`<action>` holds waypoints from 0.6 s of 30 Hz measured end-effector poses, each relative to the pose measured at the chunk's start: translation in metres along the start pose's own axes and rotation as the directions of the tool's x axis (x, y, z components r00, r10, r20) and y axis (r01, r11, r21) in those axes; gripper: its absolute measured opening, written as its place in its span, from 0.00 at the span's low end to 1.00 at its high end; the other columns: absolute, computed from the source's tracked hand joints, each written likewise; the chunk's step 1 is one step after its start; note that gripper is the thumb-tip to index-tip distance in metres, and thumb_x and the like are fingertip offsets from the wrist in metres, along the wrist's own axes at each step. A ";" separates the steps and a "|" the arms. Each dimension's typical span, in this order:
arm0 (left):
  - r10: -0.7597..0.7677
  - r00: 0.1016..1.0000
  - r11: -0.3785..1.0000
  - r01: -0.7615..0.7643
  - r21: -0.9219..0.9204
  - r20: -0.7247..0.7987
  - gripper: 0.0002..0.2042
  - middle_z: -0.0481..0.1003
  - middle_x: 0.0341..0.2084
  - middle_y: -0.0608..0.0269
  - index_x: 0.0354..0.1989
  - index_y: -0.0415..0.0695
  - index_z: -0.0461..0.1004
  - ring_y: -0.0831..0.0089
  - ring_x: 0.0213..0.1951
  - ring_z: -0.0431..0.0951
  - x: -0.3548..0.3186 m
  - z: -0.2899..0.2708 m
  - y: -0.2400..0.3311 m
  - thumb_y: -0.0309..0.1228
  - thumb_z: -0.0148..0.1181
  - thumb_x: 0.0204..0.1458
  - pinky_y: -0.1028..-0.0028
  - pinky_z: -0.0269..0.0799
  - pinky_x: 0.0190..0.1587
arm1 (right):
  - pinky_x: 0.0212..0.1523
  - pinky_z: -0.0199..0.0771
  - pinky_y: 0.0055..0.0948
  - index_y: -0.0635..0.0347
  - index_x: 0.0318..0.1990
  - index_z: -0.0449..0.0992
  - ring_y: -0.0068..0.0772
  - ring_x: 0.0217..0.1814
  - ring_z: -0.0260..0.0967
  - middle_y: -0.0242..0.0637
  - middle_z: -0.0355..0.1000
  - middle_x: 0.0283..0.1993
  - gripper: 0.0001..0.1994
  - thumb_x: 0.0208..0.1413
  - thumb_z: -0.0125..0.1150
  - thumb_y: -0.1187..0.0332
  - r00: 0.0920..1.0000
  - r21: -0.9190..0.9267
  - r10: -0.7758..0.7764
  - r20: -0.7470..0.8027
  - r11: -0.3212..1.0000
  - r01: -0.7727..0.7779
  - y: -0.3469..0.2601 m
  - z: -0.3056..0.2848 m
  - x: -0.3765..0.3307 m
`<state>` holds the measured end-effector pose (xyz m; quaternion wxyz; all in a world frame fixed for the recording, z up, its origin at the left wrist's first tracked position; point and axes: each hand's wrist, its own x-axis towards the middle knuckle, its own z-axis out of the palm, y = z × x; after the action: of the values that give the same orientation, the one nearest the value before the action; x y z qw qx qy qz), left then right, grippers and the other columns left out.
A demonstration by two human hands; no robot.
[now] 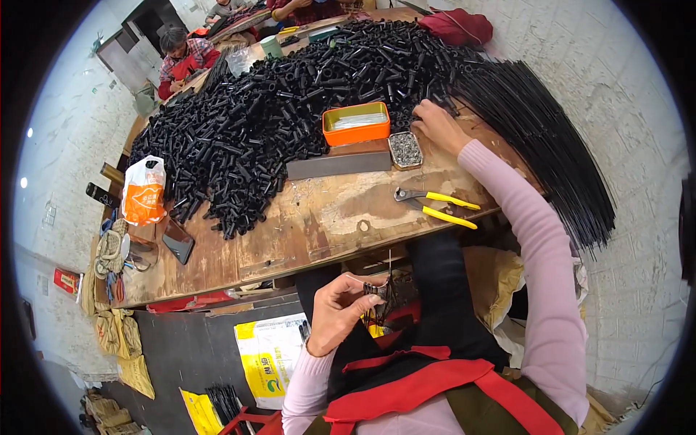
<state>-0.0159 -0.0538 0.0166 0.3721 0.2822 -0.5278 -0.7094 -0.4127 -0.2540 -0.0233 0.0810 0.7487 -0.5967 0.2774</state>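
My left hand (338, 312) is over my lap, below the table's near edge. Its thumb and fingers pinch a dark, thin-ribbed piece (378, 299) with a slender rod pointing up; its exact kind is too small to make out. My right arm stretches across the table. At the right part of a big heap of short black tubes (290, 94), my right hand (439, 123) has curled fingers touching the edge; what they grip is hidden. Close to it are an orange tin (357, 135) with thin pale rods inside and a small tray of tiny metal parts (405, 151).
Yellow-handled pliers (438, 205) and a grey bar (338, 166) lie on the wooden table (290, 243). Long black rods (536, 130) spread at the right. A phone (177, 241) and an orange-white bag (144, 192) sit at the left. Other people (185, 58) sit beyond.
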 end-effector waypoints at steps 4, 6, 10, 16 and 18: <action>-0.038 0.999 0.998 0.039 -0.059 0.004 0.09 0.77 0.42 0.49 0.30 0.36 0.68 0.67 0.38 0.79 0.002 0.000 -0.006 0.20 0.64 0.52 0.67 0.77 0.44 | 0.43 0.71 0.38 0.66 0.39 0.72 0.48 0.44 0.71 0.48 0.68 0.41 0.10 0.52 0.63 0.71 1.000 -0.034 0.024 0.018 0.999 -0.023 -0.022 -0.019 -0.001; -0.025 0.999 0.999 0.027 -0.038 0.044 0.09 0.75 0.42 0.50 0.30 0.36 0.68 0.67 0.37 0.79 -0.001 0.000 -0.006 0.22 0.64 0.53 0.68 0.77 0.44 | 0.41 0.75 0.33 0.68 0.38 0.71 0.38 0.40 0.75 0.49 0.72 0.39 0.10 0.49 0.64 0.75 0.967 0.361 0.229 0.111 0.897 -0.254 -0.055 -0.042 -0.011; -0.078 0.986 0.996 0.084 -0.034 0.148 0.07 0.74 0.44 0.54 0.33 0.37 0.67 0.70 0.39 0.77 0.004 0.007 0.000 0.22 0.62 0.54 0.71 0.76 0.44 | 0.40 0.75 0.23 0.68 0.42 0.77 0.22 0.35 0.73 0.34 0.76 0.34 0.09 0.54 0.64 0.74 0.930 0.851 0.197 0.309 0.378 -0.363 -0.147 -0.089 -0.055; -0.023 0.967 0.999 0.030 -0.024 0.254 0.19 0.76 0.48 0.59 0.57 0.34 0.70 0.80 0.42 0.76 0.006 0.027 0.014 0.20 0.59 0.57 0.79 0.73 0.43 | 0.45 0.74 0.21 0.69 0.46 0.77 0.21 0.44 0.74 0.36 0.78 0.41 0.11 0.56 0.63 0.76 0.845 0.804 -0.096 0.527 0.380 -0.458 -0.223 -0.145 -0.100; -0.036 0.974 0.999 0.039 -0.008 0.224 0.17 0.78 0.45 0.60 0.55 0.34 0.72 0.81 0.42 0.76 0.000 0.029 0.019 0.20 0.59 0.57 0.79 0.74 0.42 | 0.46 0.74 0.22 0.69 0.45 0.78 0.21 0.42 0.75 0.37 0.78 0.40 0.10 0.56 0.63 0.76 0.851 0.803 -0.094 0.516 0.398 -0.444 -0.230 -0.153 -0.106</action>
<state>-0.0344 -0.0419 0.0431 0.2986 0.2083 -0.5565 -0.7468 -0.2596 -0.0310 0.0983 -0.5174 0.6447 -0.4292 0.3640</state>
